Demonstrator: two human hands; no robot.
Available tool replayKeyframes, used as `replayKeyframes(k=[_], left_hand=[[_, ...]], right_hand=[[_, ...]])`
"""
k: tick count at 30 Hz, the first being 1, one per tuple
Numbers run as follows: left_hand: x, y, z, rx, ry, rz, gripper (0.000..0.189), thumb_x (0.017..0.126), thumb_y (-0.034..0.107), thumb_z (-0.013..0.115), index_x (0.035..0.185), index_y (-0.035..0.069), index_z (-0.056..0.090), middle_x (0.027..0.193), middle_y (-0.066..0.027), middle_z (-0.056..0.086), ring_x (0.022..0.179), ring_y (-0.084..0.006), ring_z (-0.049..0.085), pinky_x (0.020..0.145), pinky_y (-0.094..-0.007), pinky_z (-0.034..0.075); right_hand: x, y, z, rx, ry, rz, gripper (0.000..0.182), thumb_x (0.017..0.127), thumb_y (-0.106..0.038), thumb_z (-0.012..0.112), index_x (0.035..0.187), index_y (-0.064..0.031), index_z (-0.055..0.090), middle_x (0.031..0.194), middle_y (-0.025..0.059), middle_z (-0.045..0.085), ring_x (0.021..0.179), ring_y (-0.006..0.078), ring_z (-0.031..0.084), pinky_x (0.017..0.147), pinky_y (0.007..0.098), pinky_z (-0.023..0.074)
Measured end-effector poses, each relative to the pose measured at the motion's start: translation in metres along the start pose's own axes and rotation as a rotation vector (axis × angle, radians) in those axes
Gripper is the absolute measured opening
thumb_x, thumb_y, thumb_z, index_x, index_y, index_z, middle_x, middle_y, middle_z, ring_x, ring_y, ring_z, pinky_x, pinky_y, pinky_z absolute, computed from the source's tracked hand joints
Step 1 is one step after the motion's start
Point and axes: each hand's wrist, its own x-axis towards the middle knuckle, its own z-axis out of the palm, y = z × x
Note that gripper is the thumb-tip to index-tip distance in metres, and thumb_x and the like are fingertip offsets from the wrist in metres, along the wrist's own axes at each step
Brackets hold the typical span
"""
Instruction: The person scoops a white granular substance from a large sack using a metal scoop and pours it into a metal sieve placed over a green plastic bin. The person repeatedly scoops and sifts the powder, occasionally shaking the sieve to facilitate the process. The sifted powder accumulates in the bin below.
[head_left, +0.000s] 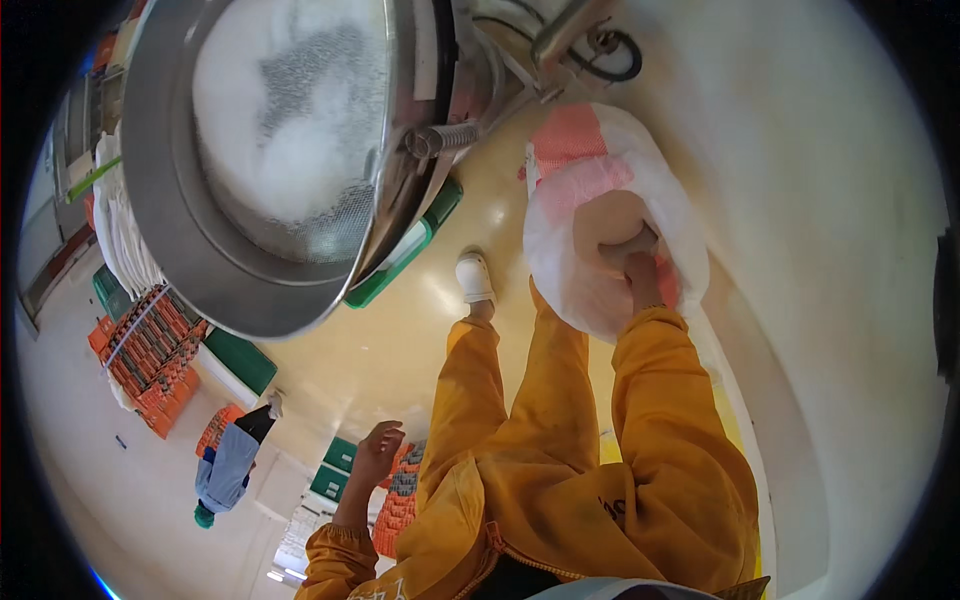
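My right hand (642, 274) reaches into the mouth of a large white woven sack (555, 262) with red patches, at the upper right. Its fingers are hidden beside a tan rounded thing (611, 217) in the sack; whether they hold anything cannot be told. My left hand (380, 448) hangs at the lower left, fingers a little curled and apart, with nothing in it. A big round steel sieve (247, 300) stands at the upper left. White powder (300, 165) lies on its wire mesh (334, 225).
A metal coil spring (446, 139) juts from the sieve's side. A green-rimmed crate (409, 259) is under it. At the left are stacked orange crates (150, 360), a green-lidded box (240, 360) and a person in blue (225, 465). A pale wall (825, 225) rises at the right.
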Motion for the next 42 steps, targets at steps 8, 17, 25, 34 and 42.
replayKeyframes(k=[8,17,25,34,42], left_hand=[[0.056,0.012,-0.004,0.023,-0.121,-0.020,0.023,0.092,0.016,0.054,0.112,0.005,0.059,0.098,-0.0085,0.067,0.090,-0.0145,0.064,0.078,-0.0292,0.050],[0.031,0.011,-0.032,-0.199,-0.042,-0.103,0.019,0.093,0.010,0.053,0.109,0.002,0.060,0.097,-0.0076,0.065,0.091,-0.0141,0.062,0.080,-0.0268,0.049],[0.025,0.018,0.023,-0.006,-0.076,-0.138,0.021,0.092,0.017,0.055,0.103,0.001,0.062,0.094,-0.0106,0.068,0.089,-0.0175,0.065,0.078,-0.0297,0.050],[0.193,0.224,0.186,-0.324,-0.071,0.503,0.096,0.069,0.009,0.075,0.141,0.000,0.013,0.142,-0.0228,0.023,0.130,-0.0337,0.033,0.105,-0.0444,0.031],[0.162,0.299,0.172,-0.060,0.033,0.788,0.091,0.068,-0.001,0.055,0.143,-0.003,0.004,0.139,-0.0260,0.028,0.131,-0.0372,0.031,0.107,-0.0414,0.029]], right_hand=[[0.099,0.024,0.065,0.668,0.139,0.061,0.036,0.087,-0.024,0.050,0.108,0.0040,0.057,0.091,0.0198,0.065,0.082,0.0296,0.065,0.072,0.0396,0.0516],[0.069,0.077,0.107,0.936,0.615,-0.310,0.023,0.083,-0.024,0.056,0.082,-0.0015,0.054,0.056,0.0046,0.052,0.048,0.0121,0.052,0.043,0.0280,0.0398],[0.061,0.015,0.045,1.037,0.246,-0.282,0.017,0.080,-0.017,0.054,0.069,-0.0041,0.053,0.056,0.0039,0.051,0.043,0.0100,0.046,0.040,0.0268,0.0361],[0.008,0.022,0.041,1.371,0.131,-0.408,0.012,0.080,-0.011,0.052,0.087,-0.0021,0.057,0.058,0.0020,0.051,0.051,0.0094,0.048,0.044,0.0250,0.0388],[-0.048,0.061,0.011,1.230,0.102,-0.612,0.048,0.076,0.000,0.049,0.124,-0.0039,0.051,0.066,0.0030,0.055,0.057,0.0075,0.051,0.050,0.0230,0.0424]])
